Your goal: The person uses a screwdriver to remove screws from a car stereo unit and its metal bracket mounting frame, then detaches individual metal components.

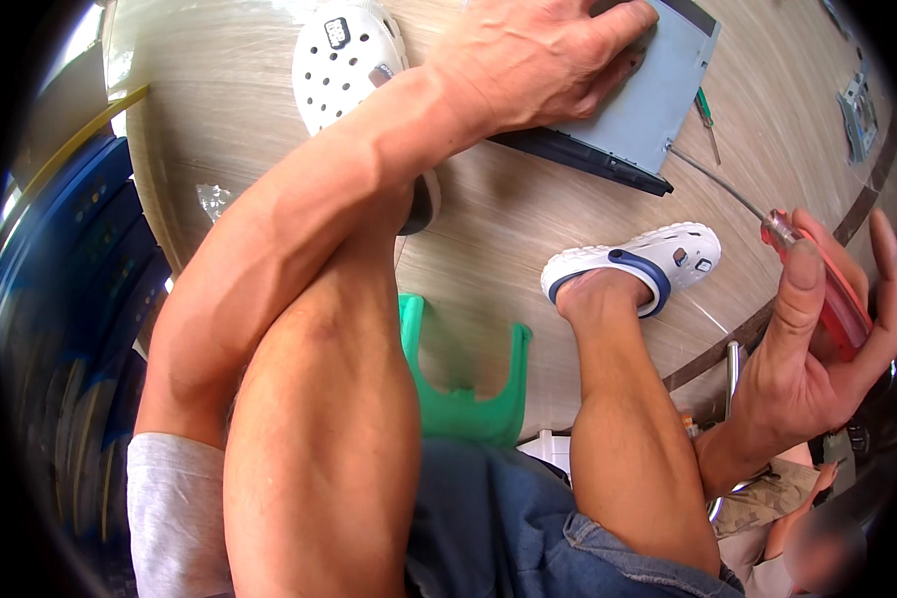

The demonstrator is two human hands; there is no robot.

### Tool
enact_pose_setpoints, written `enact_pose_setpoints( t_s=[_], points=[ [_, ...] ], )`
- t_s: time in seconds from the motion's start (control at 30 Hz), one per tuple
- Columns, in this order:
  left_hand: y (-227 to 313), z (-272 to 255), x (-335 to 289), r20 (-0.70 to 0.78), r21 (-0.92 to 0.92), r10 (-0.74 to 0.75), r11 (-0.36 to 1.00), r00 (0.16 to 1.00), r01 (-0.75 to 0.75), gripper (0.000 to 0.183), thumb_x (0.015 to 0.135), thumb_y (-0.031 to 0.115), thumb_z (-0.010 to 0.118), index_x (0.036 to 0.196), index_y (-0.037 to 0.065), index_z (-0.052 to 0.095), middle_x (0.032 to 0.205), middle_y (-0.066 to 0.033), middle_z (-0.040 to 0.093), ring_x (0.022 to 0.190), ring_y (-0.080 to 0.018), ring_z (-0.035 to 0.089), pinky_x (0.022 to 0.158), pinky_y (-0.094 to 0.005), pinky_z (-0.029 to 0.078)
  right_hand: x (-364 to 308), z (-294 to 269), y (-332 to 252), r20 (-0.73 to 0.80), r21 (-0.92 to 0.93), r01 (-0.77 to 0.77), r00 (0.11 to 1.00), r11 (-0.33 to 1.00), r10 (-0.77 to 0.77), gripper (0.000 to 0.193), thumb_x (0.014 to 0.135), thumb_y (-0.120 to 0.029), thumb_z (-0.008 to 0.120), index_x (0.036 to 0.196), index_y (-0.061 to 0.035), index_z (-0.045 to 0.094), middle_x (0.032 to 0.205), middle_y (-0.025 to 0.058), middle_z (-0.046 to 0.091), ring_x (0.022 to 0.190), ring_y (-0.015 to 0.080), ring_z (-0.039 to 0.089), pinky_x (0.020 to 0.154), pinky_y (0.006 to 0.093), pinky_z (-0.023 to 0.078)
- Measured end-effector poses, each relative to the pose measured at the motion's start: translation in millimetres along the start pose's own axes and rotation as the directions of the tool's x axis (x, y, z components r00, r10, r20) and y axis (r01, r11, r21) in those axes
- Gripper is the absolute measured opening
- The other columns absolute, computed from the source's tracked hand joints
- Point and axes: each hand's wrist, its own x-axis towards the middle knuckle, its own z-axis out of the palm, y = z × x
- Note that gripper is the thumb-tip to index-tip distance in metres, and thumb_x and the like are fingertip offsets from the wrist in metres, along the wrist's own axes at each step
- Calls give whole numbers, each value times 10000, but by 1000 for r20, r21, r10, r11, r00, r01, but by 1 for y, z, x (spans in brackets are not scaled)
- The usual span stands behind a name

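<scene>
A flat silver box with a black front edge, which looks like an optical drive (618, 130), lies near the top of the view. My left hand (553, 60) bears down on it with curled fingers, gripping its upper side; some fingertips are hidden. At the lower right, my right hand (817, 339) is closed around the red handle of a screwdriver (728, 189). The long shaft slants up to the left, and its tip touches the drive near its right corner. Beyond the drive, a second screwdriver (706, 108) with a green handle rests on the floor.
My feet wear white clogs (344, 60) on either side. Between my legs is a green plastic stool (473, 414). A metal part (857, 115) lies far right, a clear plastic scrap (212, 199) left. Blue stacked items (80, 259) line the left. Another person (777, 498) is lower right.
</scene>
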Motion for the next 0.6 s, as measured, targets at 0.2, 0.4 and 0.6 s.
enact_pose_setpoints(
  t_s=[0.2, 0.4, 0.6],
  points=[
    [4, -6, -2, 12, 88, 17, 996, 1000, -18, 331, 892, 206, 665, 1181, 50, 616, 1284, -183, 553, 1248, -346, 499, 1084, -517, 345, -7, 11, 10, -12, 333, 134, 990, 934, -138, 431, 958, 85, 542, 1364, 77, 397, 1301, 366, 561, 1110, 388, 672, 934, 417, 583],
    [6, 2, 6, -1, -14, 0, 1000, 1000, 0, 334, 893, 208, 666, 1184, 50, 618, 1283, -184, 553, 1252, -346, 498, 1087, -514, 343, 2, -3, -4, -34, -36, 2, 999, 999, -3, 478, 938, 108, 607, 1374, 84, 414, 1136, 318, 659, 1027, 335, 701, 896, 382, 590],
    [4, -4, 2, 32, 5, -17, 1000, 999, 16, 327, 896, 208, 664, 1176, 48, 615, 1282, -187, 550, 1253, -346, 493, 1089, -512, 340, 0, 5, 4, -61, 55, 20, 998, 998, -17, 508, 964, 74, 573, 1428, 84, 365, 1187, 328, 639, 1069, 360, 684, 927, 391, 567]
  ],
)
